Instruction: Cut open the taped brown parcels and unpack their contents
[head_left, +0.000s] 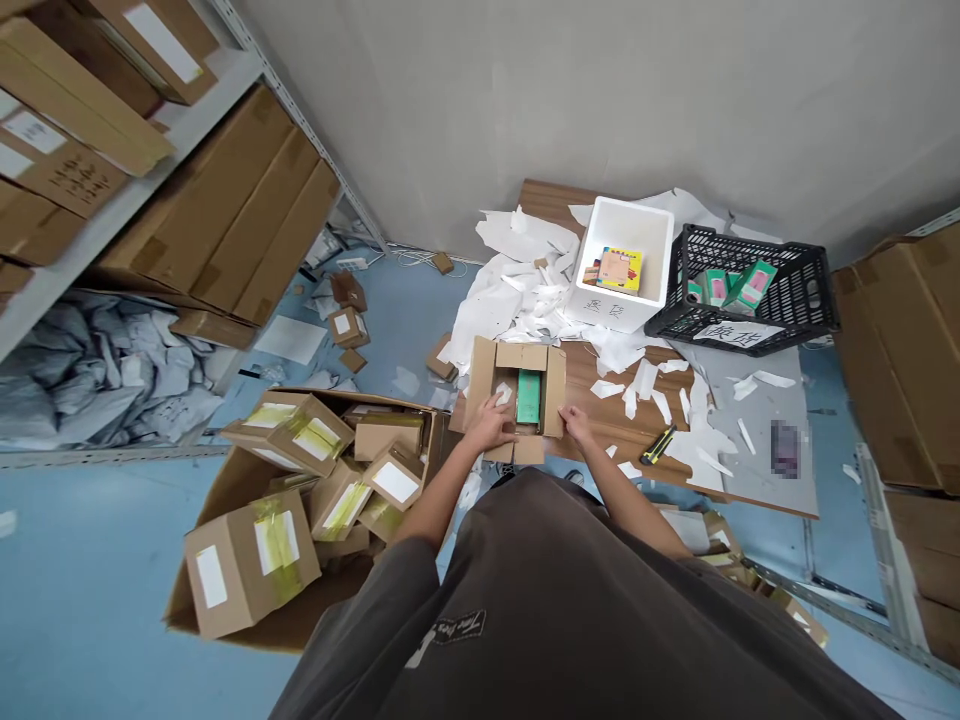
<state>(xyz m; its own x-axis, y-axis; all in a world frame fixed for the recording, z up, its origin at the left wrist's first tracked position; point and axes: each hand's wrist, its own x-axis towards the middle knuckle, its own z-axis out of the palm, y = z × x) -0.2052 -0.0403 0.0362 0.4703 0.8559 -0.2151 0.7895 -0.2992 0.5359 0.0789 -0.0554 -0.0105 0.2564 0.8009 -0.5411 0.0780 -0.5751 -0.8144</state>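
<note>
An opened cardboard box (479,378) stands in front of me at the near edge of the table, its flaps folded outward. Inside it a green box (529,395) lies on the right side, next to some white material. My left hand (491,425) grips the near left side of the carton, fingers reaching over the rim. On the other side, my right hand (577,426) is closed on the edge of the right flap. A black-and-yellow box cutter (658,445) rests on the table to the right of that hand.
A white bin (628,222) holding a few small boxes and a black crate (795,262) with green-and-pink boxes stand on the wooden table (592,385). Torn paper (517,290) litters it. A large carton (217,490) full of sealed parcels sits left; shelves (217,95) flank me.
</note>
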